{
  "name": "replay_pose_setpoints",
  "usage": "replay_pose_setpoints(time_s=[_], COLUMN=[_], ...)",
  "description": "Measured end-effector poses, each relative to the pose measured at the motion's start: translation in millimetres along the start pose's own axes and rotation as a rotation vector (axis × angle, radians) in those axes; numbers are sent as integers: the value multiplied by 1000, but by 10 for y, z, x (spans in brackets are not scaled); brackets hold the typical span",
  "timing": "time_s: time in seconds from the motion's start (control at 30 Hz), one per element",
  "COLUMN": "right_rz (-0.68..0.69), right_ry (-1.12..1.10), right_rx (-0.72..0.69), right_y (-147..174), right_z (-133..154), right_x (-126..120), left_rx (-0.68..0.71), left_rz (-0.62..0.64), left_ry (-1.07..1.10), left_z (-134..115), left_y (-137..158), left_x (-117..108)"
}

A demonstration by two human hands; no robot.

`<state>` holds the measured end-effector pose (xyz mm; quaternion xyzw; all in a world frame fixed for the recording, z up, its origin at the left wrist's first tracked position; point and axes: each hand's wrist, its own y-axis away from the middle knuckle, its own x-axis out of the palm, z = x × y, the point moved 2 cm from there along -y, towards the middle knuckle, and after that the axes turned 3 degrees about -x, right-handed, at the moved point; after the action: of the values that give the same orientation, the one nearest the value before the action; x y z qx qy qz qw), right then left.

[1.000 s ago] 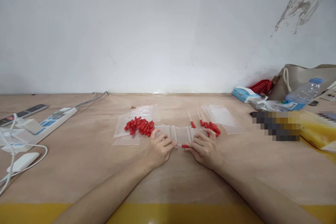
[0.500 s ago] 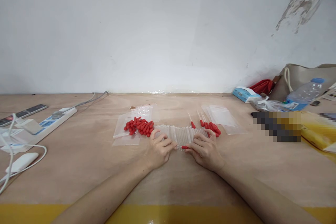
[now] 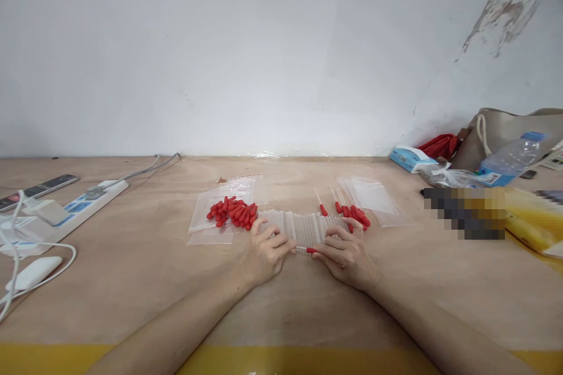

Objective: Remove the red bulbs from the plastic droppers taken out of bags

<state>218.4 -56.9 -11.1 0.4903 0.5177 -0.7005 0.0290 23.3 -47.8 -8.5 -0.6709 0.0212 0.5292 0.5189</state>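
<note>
My left hand (image 3: 269,251) pinches one end of a thin clear tube (image 3: 301,248). On the tube's other end is a red rubber bulb (image 3: 311,250), gripped by my right hand (image 3: 348,255); together they look like a dropper. Just beyond my fingers lies a row of clear tubes (image 3: 303,224), side by side. A heap of loose red bulbs (image 3: 237,212) is left of the row. To its right are several droppers (image 3: 357,215) with red bulbs fitted, partly behind my right hand, and one separate dropper (image 3: 323,209) points away.
Clear plastic bags (image 3: 200,217) lie under the loose bulbs, and more bags (image 3: 373,196) at the right. A power strip (image 3: 94,202) with cables stands at the left. A tissue pack (image 3: 411,158), a water bottle (image 3: 510,158) and a yellow package (image 3: 528,217) are at the far right.
My right fingers cover more of the red bulb, so less of it shows between the hands. Both hands otherwise stay in nearly the same place.
</note>
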Motion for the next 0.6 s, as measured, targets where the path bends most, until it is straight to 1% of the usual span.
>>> replay_pose_setpoints(time_s=[0.13, 0.27, 0.4, 0.47, 0.53, 0.6], right_rz=[4, -83, -196, -301, -390, -408], right_ry=[2, 28, -172, -210, -186, -186], right_rx=[15, 138, 200, 310, 465, 604], right_y=[38, 83, 87, 104, 145, 200], right_z=[-77, -238, -385, -510, -677, -852], right_x=[-50, -102, -76, -82, -109, -143], left_rx=[-17, -128, -189, -228, -232, -206], left_rz=[-25, -55, -11, -8, -17, -38], left_ry=[25, 41, 112, 133, 147, 170], left_z=[75, 215, 256, 267, 277, 279], left_y=[29, 98, 122, 99, 53, -10], left_x=[-52, -89, -11, 24, 39, 41])
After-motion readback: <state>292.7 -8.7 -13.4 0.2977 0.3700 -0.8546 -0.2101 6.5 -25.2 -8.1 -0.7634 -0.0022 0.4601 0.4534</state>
